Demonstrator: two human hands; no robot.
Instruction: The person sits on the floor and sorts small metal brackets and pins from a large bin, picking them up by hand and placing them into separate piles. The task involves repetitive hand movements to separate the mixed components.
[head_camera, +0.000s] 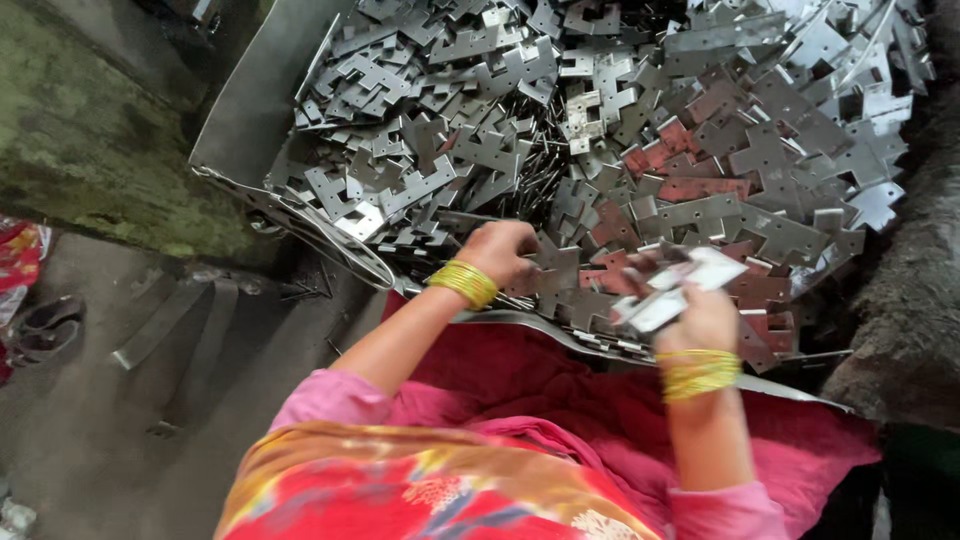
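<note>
Two hands: right hand (700, 315) grips several plates (680, 285), left hand (497, 250) touches pile (600, 130).

left hand (497, 250) reaching, right hand (700, 310) apparently gripping.

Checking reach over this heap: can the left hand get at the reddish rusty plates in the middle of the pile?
Probably yes. The left hand already rests on the pile's near edge, and the rusty plates lie uncovered on top just beyond it; nothing stands between, though the right hand sits closer.
</note>
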